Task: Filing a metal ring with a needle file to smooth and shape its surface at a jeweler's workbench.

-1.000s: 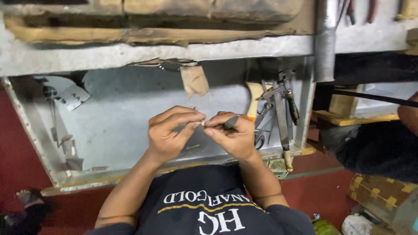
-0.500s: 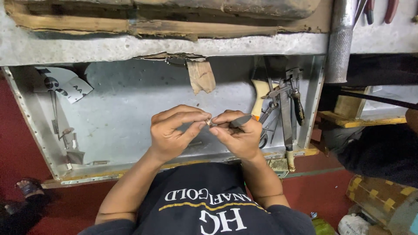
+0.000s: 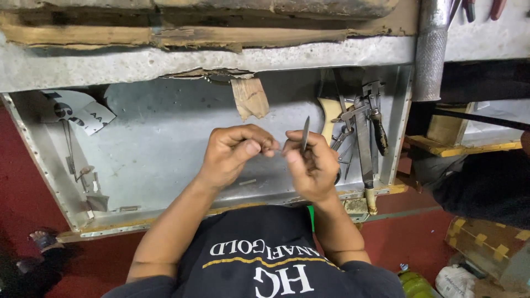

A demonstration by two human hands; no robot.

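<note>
My left hand (image 3: 234,157) and my right hand (image 3: 313,168) meet fingertip to fingertip above a shallow grey metal drawer (image 3: 165,143). A tiny pale piece (image 3: 276,148) is pinched between the thumb and fingers of my left hand, and my right thumb touches it. A thin grey metal tool (image 3: 305,132) stands upright in my right hand, its tip above the knuckles. What kind of piece it is cannot be made out.
Pliers and other hand tools (image 3: 361,124) lie bunched in the drawer's right end. White paper scraps (image 3: 77,113) sit at its left, and a brown paper tab (image 3: 249,96) hangs from the concrete bench edge. A steel pipe (image 3: 430,49) and another person's dark sleeve (image 3: 480,185) are at the right.
The thin tool in my right hand has swung from lying sideways to pointing up. Both hands stay together on the small piece.
</note>
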